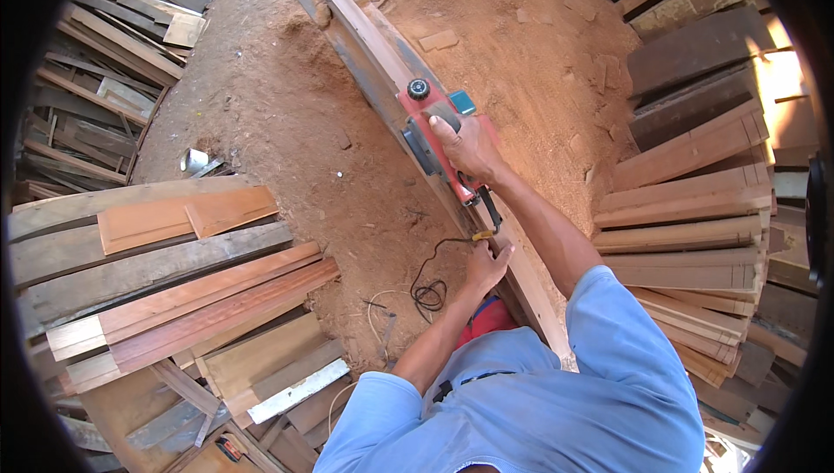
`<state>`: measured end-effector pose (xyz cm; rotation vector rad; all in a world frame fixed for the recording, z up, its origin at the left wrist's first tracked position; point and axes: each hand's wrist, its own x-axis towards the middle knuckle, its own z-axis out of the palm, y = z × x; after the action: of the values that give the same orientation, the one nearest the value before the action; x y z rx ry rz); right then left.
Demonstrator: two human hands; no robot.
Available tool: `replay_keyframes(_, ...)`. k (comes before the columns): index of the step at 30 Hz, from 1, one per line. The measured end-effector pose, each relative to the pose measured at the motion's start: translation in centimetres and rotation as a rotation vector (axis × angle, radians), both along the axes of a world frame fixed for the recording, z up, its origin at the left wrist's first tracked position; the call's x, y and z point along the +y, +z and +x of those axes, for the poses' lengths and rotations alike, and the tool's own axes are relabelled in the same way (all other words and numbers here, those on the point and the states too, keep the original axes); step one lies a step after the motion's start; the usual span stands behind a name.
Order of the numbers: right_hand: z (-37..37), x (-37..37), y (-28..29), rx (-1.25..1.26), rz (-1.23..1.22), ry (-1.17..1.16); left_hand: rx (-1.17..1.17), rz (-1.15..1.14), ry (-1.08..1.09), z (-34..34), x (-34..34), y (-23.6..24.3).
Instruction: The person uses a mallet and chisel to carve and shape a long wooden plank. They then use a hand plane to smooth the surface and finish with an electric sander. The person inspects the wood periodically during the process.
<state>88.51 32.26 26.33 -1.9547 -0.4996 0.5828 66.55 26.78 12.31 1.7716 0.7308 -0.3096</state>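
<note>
My right hand [467,147] is wrapped round the handle of a red electric planer [423,117] with a black knob at its front. The planer sits on a long, narrow wooden board [369,34], which runs from my waist toward the far left along a wider, dust-covered bench plank [343,46]. My left hand [488,269] is closed at the board's left edge behind the planer, thumb toward the top; some fingers are hidden. Just above that hand, a black power cord [439,256] with a yellow piece [482,236] leads away from the planer and coils to the left.
Stacked boards [200,291] lie close on my left, with more piled planks [113,65] at the far left. On my right, a fanned row of planks [686,212] reaches near the bench. Sawdust [539,65] covers the ground. A small metal can [194,160] lies left of the bench.
</note>
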Motion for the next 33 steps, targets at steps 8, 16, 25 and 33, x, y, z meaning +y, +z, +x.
replay_keyframes(8,3.6,3.6,-1.7,0.041,0.007,-0.013,-0.028,-0.112,0.04,0.0,0.0,2.0)
replay_keyframes(16,6.0,6.1,-2.7,-0.051,0.022,-0.052,0.106,-0.072,-0.068,0.5,0.2,2.0)
replay_keyframes(25,7.4,8.2,-1.1,0.024,0.047,-0.028,0.07,-0.07,-0.104,-0.2,0.4,0.0)
replay_keyframes(33,9.5,11.3,-0.4,0.021,-0.028,-0.015,0.214,-0.149,-0.237,2.1,4.2,-0.3)
